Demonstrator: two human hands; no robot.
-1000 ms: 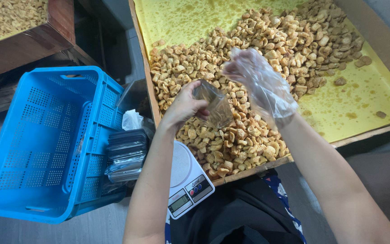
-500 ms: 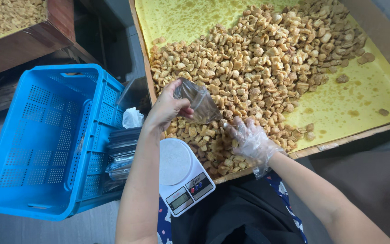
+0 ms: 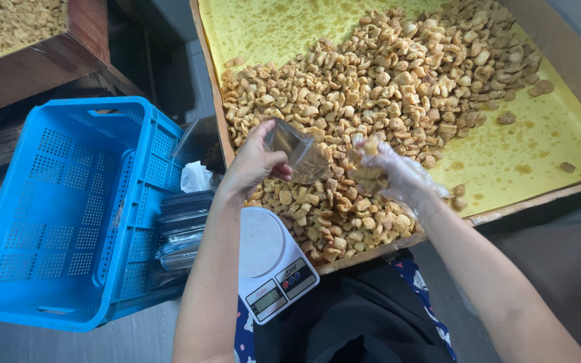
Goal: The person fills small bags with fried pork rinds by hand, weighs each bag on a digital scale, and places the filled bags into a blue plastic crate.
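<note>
Over the tray's (image 3: 573,151) near edge, at about 6 o'clock of the snack heap (image 3: 384,101), the left hand (image 3: 253,165) pinched a clear bag (image 3: 297,154) by its rim, thumb against fingers. Just at its 3 o'clock the right hand (image 3: 388,175), in a thin plastic glove, curled its fingers around a clump of snacks; the fingertips were hard to make out under the film. A white scale (image 3: 270,259) lay at 6 o'clock, partly hidden by the left forearm. At 9 o'clock stood a blue crate (image 3: 68,215), its corner cut off.
</note>
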